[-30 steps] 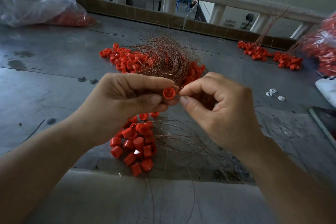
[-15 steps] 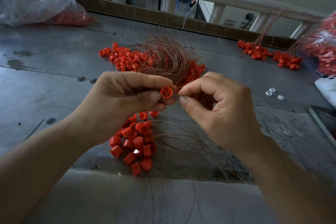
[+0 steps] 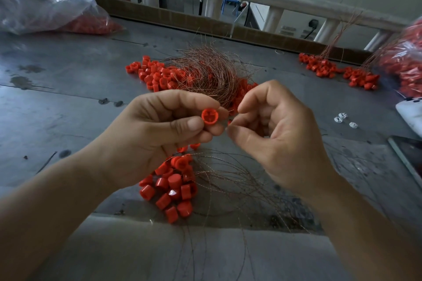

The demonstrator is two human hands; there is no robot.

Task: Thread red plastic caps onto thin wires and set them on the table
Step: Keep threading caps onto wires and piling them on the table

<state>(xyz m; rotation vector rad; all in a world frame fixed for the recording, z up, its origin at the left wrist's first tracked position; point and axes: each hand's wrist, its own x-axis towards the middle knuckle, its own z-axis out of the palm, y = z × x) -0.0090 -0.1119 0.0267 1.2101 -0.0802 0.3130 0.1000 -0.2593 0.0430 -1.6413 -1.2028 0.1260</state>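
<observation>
The left hand has its grip clamped on a red cap, open end facing up, above a pile of caps on the counter. The right hand sits just beside it with fingers curled; whether its grip holds anything cannot be told.

— What is counted on the counter?
— One red cap is held. Three heaps of caps are seen: near heap, middle heap, far heap. Two bags, left bag and right bag, and three white pieces are logged.
</observation>
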